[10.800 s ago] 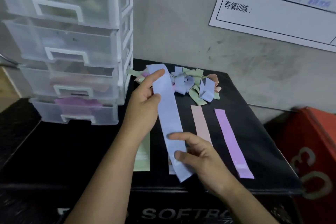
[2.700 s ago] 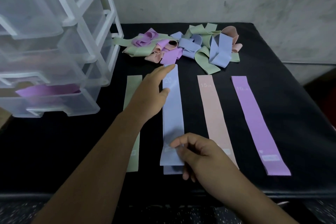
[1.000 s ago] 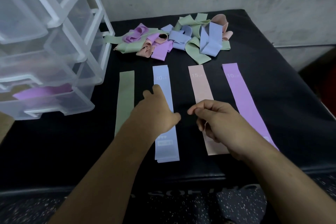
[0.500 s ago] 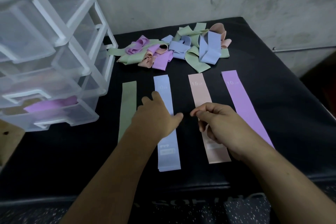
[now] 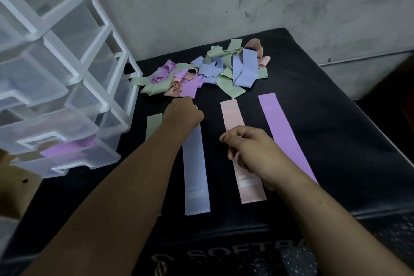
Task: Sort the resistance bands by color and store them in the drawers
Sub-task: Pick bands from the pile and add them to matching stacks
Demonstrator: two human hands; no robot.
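Four bands lie flat in a row on the black pad [image 5: 336,141]: green [image 5: 154,125], blue [image 5: 196,175], pink [image 5: 233,116] and purple [image 5: 282,134]. Behind them sits a tangled pile of bands [image 5: 224,69] in the same colours. My left hand [image 5: 182,115] reaches over the top of the blue band to the pile's near edge, by a purple band [image 5: 190,87]; its fingers are hidden behind the hand. My right hand [image 5: 251,150] hovers over the pink band with fingers loosely curled, holding nothing.
A clear plastic drawer unit [image 5: 94,78] stands at the left on the pad. Its bottom drawer [image 5: 74,163] holds a purple band [image 5: 67,149]. A grey wall [image 5: 246,2] rises right behind the pile. The pad's front edge [image 5: 224,231] is near my arms.
My left hand has moved forward from the middle of the blue band to the near edge of the pile. My right hand has stayed over the pink band.
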